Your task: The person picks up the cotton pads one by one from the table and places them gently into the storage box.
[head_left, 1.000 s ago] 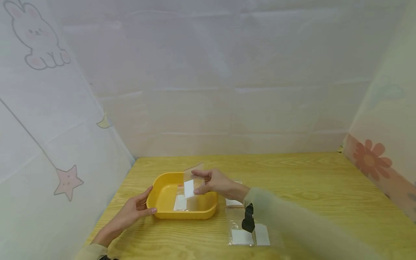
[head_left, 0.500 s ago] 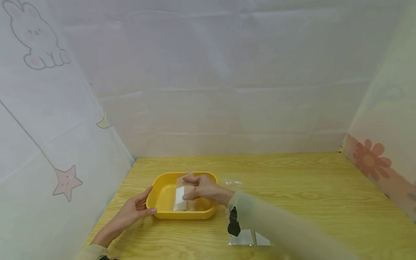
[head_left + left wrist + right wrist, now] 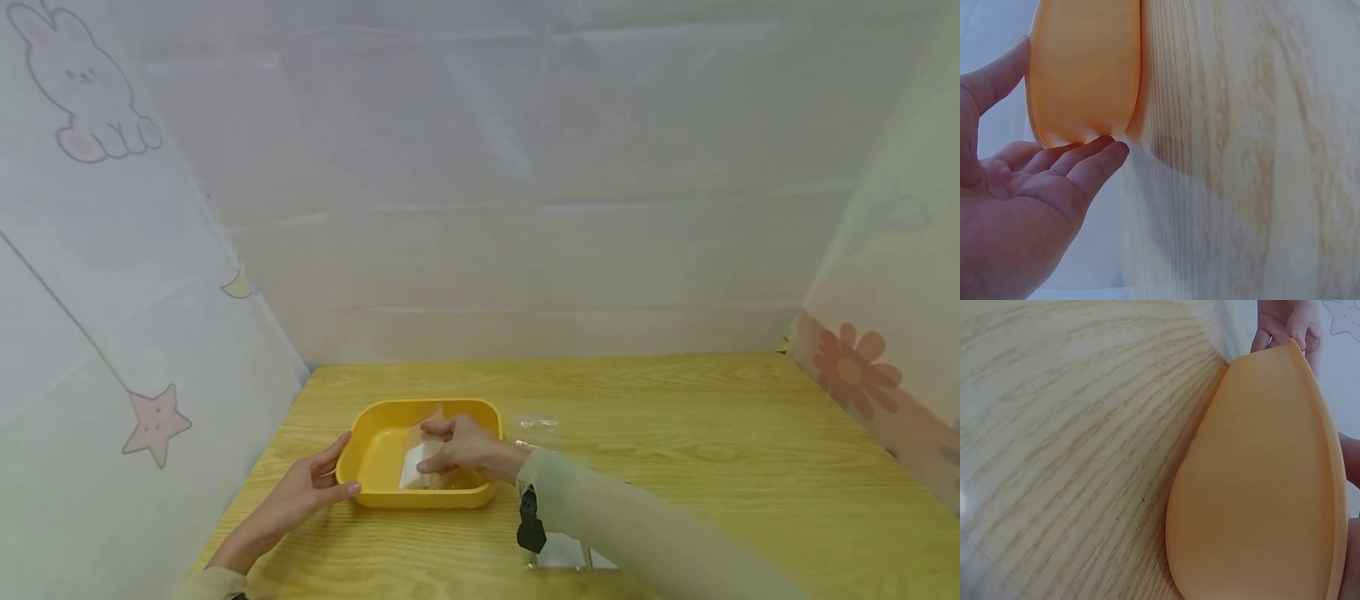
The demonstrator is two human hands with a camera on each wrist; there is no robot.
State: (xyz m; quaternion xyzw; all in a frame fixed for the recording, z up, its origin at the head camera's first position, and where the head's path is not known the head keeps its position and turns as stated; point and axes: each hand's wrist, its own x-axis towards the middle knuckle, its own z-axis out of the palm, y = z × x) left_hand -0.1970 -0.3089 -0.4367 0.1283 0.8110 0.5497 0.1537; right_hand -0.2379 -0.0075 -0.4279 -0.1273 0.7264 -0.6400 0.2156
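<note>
A yellow plastic basin (image 3: 427, 499) stands on the wooden table in the head view. My left hand (image 3: 303, 487) holds its left end; in the left wrist view the thumb (image 3: 1007, 72) is at the rim and the fingertips (image 3: 1113, 153) meet the outer wall. My right hand (image 3: 465, 446) reaches inside the basin and pinches a small clear zip bag (image 3: 412, 468) with a white piece in it, low over the floor of the basin. In the right wrist view the basin's outer wall (image 3: 1254, 487) hides the right fingers.
Right of the basin, several more clear bags lie on the table, one at the back (image 3: 536, 427) and a white-filled one (image 3: 558, 552) in front, partly under my right sleeve (image 3: 622, 517). Printed cloth walls (image 3: 525, 208) enclose the table on three sides.
My right hand has moved left and down into the basin with the zip bag, onto the spot where another bag lay. The left hand stays at the basin's end.
</note>
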